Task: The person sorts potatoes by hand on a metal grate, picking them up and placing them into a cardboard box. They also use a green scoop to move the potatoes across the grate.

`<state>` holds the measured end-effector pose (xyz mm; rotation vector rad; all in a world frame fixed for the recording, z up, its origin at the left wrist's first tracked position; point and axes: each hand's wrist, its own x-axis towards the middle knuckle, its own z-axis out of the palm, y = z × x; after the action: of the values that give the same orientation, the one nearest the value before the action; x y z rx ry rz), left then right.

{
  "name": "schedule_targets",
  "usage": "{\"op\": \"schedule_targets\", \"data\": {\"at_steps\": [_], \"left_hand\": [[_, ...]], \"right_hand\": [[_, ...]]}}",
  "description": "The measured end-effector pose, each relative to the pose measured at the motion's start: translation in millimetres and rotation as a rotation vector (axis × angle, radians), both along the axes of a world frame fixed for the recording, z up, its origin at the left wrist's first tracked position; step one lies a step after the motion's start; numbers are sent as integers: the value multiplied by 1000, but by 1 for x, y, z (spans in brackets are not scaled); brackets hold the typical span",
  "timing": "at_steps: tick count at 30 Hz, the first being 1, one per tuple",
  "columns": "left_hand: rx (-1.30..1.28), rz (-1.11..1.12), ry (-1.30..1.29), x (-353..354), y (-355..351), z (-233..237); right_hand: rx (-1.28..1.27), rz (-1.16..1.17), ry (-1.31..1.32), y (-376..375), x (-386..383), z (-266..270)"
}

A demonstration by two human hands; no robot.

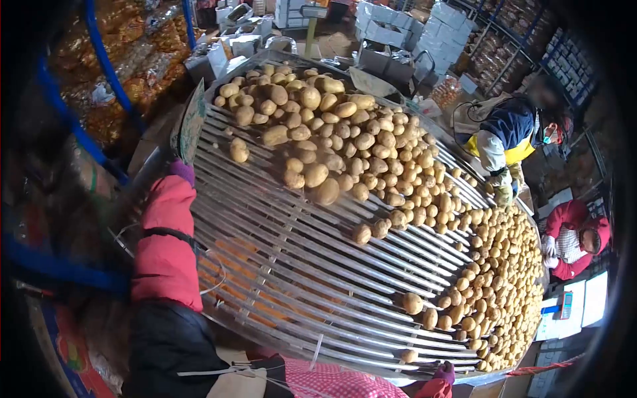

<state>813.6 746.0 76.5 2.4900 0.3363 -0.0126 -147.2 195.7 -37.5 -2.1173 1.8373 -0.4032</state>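
L hand at lower end of green board, fingers hidden; R hand by slatted table edge (sleeve cut off). Grips, both: can't tell. Potatoes on table, some blurred.

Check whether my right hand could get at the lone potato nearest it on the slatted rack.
Probably yes: your right hand is at the near edge of the slatted rack, close to the lone potato, and no other potato appears between them.
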Motion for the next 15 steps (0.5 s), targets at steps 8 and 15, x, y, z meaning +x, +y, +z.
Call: {"op": "schedule_targets", "data": {"at_steps": [8,15], "left_hand": [[-395,-101,120,46,-59,-1],[-631,-322,402,6,-62,-26]], "right_hand": [[-173,73,-84,39,27,14],[-118,-80,-119,67,66,55]]}}
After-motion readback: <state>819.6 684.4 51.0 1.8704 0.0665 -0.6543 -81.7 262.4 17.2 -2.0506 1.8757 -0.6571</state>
